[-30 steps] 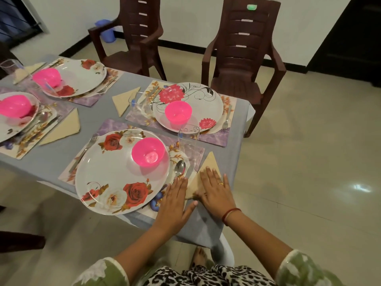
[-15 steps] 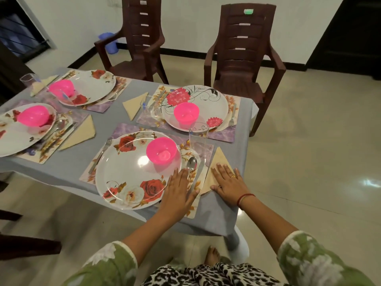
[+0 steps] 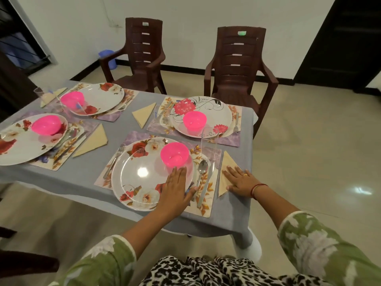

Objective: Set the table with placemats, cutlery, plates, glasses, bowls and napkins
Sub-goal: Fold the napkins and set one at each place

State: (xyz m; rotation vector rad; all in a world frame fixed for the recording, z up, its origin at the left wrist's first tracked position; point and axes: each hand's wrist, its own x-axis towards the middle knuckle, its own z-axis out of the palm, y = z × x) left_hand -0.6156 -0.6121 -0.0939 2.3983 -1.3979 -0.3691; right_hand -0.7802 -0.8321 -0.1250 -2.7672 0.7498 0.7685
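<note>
The near setting has a floral placemat (image 3: pixel 203 207), a rose-patterned plate (image 3: pixel 140 178) and a pink bowl (image 3: pixel 174 154) on the plate. A spoon (image 3: pixel 201 172) and a knife (image 3: pixel 208 182) lie right of the plate, a fork (image 3: pixel 114 162) left of it, and a clear glass (image 3: pixel 210 141) stands behind them. My left hand (image 3: pixel 175 188) lies flat with straight fingers on the plate's right edge. My right hand (image 3: pixel 240 180) presses flat on a folded beige napkin (image 3: pixel 226 162) at the table's right edge.
Several other settings with plates, pink bowls, cutlery and napkins cover the grey tablecloth (image 3: pixel 86 178). Two brown plastic chairs (image 3: pixel 237 69) stand at the far side. A blue bin (image 3: pixel 107 58) sits by the wall. A dark chair part (image 3: pixel 24 263) shows at bottom left.
My left hand slid left from beside the spoon onto the plate's edge. My right hand stayed flat on the napkin. The view pulled back and up.
</note>
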